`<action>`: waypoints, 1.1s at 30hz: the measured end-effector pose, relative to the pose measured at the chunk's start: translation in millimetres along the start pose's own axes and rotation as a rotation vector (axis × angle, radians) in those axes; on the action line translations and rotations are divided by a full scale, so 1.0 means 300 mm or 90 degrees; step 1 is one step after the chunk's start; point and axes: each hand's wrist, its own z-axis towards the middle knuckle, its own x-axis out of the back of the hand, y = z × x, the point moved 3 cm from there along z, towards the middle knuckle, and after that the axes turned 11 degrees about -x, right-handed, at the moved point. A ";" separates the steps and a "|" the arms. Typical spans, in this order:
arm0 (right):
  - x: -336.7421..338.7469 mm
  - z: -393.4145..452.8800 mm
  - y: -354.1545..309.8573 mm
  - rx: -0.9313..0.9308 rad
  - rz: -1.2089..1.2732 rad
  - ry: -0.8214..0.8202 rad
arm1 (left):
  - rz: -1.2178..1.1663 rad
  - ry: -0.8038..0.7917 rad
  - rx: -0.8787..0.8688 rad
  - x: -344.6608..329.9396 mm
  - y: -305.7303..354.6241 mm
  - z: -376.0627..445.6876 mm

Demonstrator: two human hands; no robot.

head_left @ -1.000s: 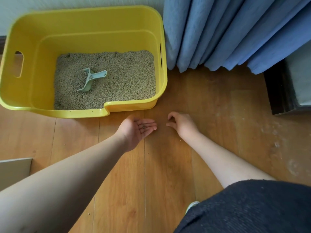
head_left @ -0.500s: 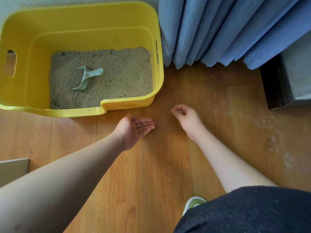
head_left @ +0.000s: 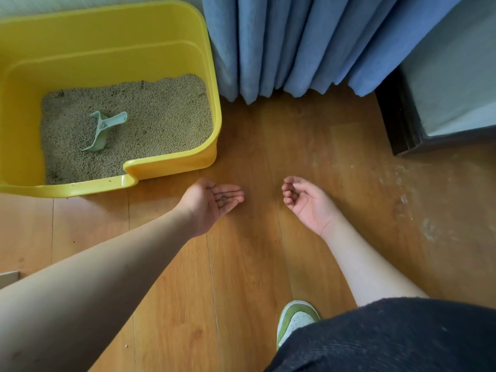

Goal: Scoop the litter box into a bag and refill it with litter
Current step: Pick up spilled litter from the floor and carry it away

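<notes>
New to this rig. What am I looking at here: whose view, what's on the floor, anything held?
There is no robot: a camera on a person's head looks down at their two bare arms. On the wooden floor stands a yellow litter box filled with litter, with a pale green scoop lying in it. The left hand is palm up with a few grains resting on it. The right hand has loosely curled fingers and holds nothing visible. A blue curtain hangs behind.

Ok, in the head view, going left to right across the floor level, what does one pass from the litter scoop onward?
Scoop lying on the litter in the yellow litter box → left hand, palm up with a few granules → right hand, fingers loosely curled → dark furniture base at the far right.
</notes>
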 end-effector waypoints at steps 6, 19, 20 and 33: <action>0.051 0.027 -0.007 0.047 -0.314 0.259 | -0.004 -0.002 -0.005 -0.006 0.007 -0.008; -0.013 0.055 -0.002 0.259 -1.003 0.320 | 0.003 -0.001 -0.012 0.002 0.018 -0.010; -0.016 0.053 0.000 0.265 -1.017 0.312 | 0.002 -0.001 -0.009 0.002 0.018 -0.010; -0.028 0.014 0.014 0.067 -0.351 0.202 | -0.005 0.002 -0.022 0.009 0.032 -0.015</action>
